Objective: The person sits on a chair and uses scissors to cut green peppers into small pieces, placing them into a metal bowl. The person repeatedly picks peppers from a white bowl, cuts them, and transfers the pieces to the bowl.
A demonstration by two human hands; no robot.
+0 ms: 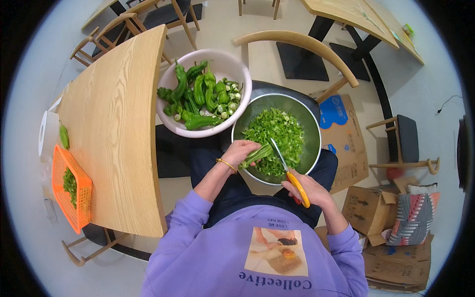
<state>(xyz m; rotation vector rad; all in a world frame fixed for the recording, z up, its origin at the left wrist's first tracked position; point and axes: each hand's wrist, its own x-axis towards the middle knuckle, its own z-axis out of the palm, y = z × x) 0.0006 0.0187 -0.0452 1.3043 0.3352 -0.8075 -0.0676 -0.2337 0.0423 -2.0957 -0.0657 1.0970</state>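
Note:
My left hand (241,151) grips a cut length of green pepper (257,154) over the near left rim of a metal bowl (312,131). In my right hand (316,190) is a pair of scissors (298,189) with yellow handles. Their blades point up and left, beside the pepper's right end; whether they touch it I cannot tell. Chopped green pepper (272,129) covers the bowl's bottom. Touching the bowl at its upper left is a pale pink basin (243,69). It holds whole green peppers (198,89) and, on its right side, cut-off stem ends (234,96).
A wooden table (118,123) stands on the left. Near its far left edge are an orange basket (85,200) with green pieces inside, a single green pepper (64,134) and a white roll (48,129). At the right lie flattened cardboard (352,148), a box (365,210) and a cushion (415,220).

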